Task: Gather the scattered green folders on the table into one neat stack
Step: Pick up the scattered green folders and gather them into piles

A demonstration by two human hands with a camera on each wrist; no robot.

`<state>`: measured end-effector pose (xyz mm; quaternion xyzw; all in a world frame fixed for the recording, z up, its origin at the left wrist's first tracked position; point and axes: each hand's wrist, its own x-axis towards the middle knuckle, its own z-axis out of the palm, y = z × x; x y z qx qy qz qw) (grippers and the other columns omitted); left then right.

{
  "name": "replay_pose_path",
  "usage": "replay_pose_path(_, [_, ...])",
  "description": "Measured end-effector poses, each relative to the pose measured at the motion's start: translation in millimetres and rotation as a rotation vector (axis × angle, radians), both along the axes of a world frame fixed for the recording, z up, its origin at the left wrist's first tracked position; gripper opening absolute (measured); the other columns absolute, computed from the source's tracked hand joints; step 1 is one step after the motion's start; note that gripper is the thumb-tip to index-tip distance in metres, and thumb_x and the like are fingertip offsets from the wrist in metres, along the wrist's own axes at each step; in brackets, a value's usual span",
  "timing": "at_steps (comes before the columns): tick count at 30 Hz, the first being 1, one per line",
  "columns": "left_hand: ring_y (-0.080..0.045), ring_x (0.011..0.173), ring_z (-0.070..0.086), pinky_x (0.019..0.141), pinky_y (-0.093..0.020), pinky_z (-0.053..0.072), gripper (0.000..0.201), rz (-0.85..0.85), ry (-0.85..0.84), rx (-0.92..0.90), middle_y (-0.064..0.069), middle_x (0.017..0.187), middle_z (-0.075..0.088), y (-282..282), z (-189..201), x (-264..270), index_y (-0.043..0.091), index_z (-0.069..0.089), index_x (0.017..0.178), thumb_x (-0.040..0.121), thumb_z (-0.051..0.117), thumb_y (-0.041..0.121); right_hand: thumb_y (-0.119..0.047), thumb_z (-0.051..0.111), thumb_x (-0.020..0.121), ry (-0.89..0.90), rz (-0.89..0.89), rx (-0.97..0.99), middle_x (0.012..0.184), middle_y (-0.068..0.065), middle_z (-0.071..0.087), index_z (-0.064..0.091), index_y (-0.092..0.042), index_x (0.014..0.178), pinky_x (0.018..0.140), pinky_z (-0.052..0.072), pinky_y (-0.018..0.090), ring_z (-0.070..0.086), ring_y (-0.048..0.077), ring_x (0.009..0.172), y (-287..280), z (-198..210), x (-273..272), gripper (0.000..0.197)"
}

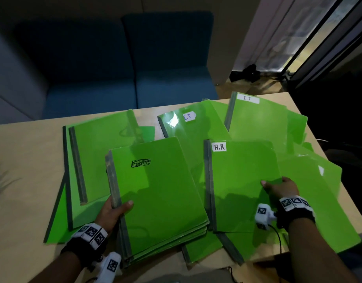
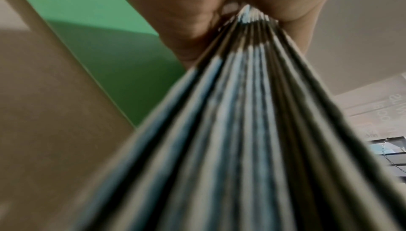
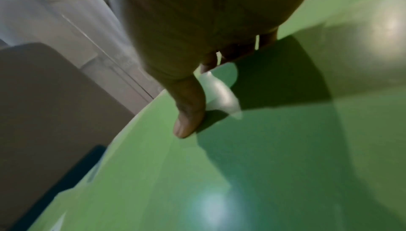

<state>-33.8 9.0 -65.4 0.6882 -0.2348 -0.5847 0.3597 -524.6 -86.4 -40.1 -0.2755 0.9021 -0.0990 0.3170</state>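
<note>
On table [image 1: 23,160]: left hand [image 1: 110,213] grips stack [image 1: 161,193] spine; right hand [image 1: 282,188] pinches H.R folder [image 1: 241,180], lengthwise away.

Pale wooden table [image 1: 23,160] fills lower frame, blue upholstered sofa [image 1: 114,68] behind it at top. Centre bottom: gathered stack of green plastic folders [image 1: 159,201], left hand [image 1: 110,213] gripping its spine edge. Left of stack: two overlapping green folders [image 1: 94,156]. Right of it: green folder labelled H.R [image 1: 241,180], right hand [image 1: 282,188] on its right edge. Upper right: green folders labelled I.T [image 1: 257,119], overlapping.
</note>
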Motion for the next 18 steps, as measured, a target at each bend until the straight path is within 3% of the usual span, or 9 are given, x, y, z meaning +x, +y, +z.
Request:
replay_pose_path(2, [-0.022,0.096,0.052,0.091,-0.035,0.036,0.039,0.001,0.006,-0.005,0.003,0.094,0.056,-1.0,-0.7,0.4,0.020,0.043,0.114,0.084,0.065,0.008,-0.032,0.084,0.075,-0.029,-0.022,-0.080,0.150,0.019,0.043,0.034,-0.015,0.150,0.100,0.047,0.055,0.051,0.045,0.125,-4.7,18.2,0.3,0.092])
replay_pose_path(4, [-0.023,0.103,0.050,0.091,-0.035,0.036,0.041,0.000,0.014,0.005,0.003,0.096,0.057,-0.9,-2.6,1.6,0.019,0.043,0.116,0.083,0.066,0.010,-0.029,0.083,0.077,-0.087,-0.034,-0.154,0.149,0.020,0.044,0.031,-0.018,0.150,0.089,0.054,0.052,0.056,0.044,0.119,-6.6,30.1,-6.4,0.091])
replay_pose_path(7, [-0.026,0.110,0.050,0.097,-0.039,0.036,0.049,0.013,0.020,0.041,0.000,0.103,0.058,-0.9,-7.7,4.8,0.021,0.043,0.120,0.080,0.070,0.015,-0.028,0.079,0.081,-0.196,-0.038,-0.188,0.133,0.026,0.056,0.024,-0.018,0.153,0.053,0.050,0.030,0.063,0.031,0.078,-1.2,48.5,-16.0,0.091])
replay_pose_path(9, [-0.029,0.115,0.050,0.098,-0.039,0.036,0.055,0.012,0.012,0.055,-0.004,0.109,0.058,-1.1,-9.4,5.5,0.021,0.043,0.123,0.077,0.072,0.018,-0.029,0.076,0.083,-0.230,-0.024,-0.203,0.108,0.022,0.065,0.030,-0.016,0.150,0.043,0.044,0.026,0.054,0.024,0.059,4.3,59.0,-21.9,0.082])
replay_pose_path(10, [-0.030,0.117,0.049,0.098,-0.040,0.036,0.059,0.010,0.008,0.056,-0.006,0.112,0.057,-1.0,-8.9,5.1,0.020,0.043,0.126,0.076,0.074,0.021,-0.028,0.076,0.084,-0.255,-0.014,-0.230,0.094,0.020,0.065,0.041,-0.011,0.141,0.043,0.044,0.028,0.052,0.024,0.056,6.4,64.7,-23.0,0.069])
replay_pose_path(12, [-0.027,0.117,0.048,0.100,-0.041,0.034,0.066,0.010,0.008,0.052,-0.005,0.113,0.055,-0.7,-8.1,4.4,0.020,0.040,0.132,0.076,0.075,0.023,-0.026,0.075,0.084,-0.290,0.011,-0.290,0.073,0.017,0.056,0.055,-0.008,0.104,0.050,0.044,0.032,0.048,0.023,0.054,6.9,74.9,-24.1,0.034])
replay_pose_path(13, [-0.025,0.115,0.047,0.100,-0.041,0.033,0.062,0.013,0.004,0.042,-0.003,0.111,0.054,-0.5,-5.0,2.4,0.021,0.039,0.132,0.079,0.073,0.021,-0.027,0.075,0.082,-0.319,0.021,-0.328,0.071,0.018,0.052,0.052,-0.013,0.092,0.053,0.043,0.034,0.047,0.023,0.054,6.4,78.4,-22.9,0.029])
replay_pose_path(15, [-0.023,0.111,0.045,0.101,-0.041,0.032,0.058,0.006,-0.005,0.038,-0.002,0.110,0.052,0.4,-0.3,-0.5,0.022,0.037,0.133,0.083,0.067,0.016,-0.031,0.074,0.081,-0.381,0.036,-0.411,0.067,0.017,0.047,0.046,-0.016,0.085,0.057,0.041,0.034,0.045,0.021,0.053,4.0,88.4,-13.6,0.032])
replay_pose_path(18, [-0.023,0.112,0.046,0.101,-0.040,0.032,0.065,0.016,0.004,0.035,-0.004,0.115,0.050,0.3,2.1,-2.1,0.014,0.034,0.141,0.084,0.066,0.014,-0.014,0.068,0.089,-0.437,0.066,-0.456,0.041,-0.002,0.044,0.041,-0.013,0.072,0.045,0.036,0.025,0.041,0.014,0.035,-5.2,90.8,16.2,0.032])
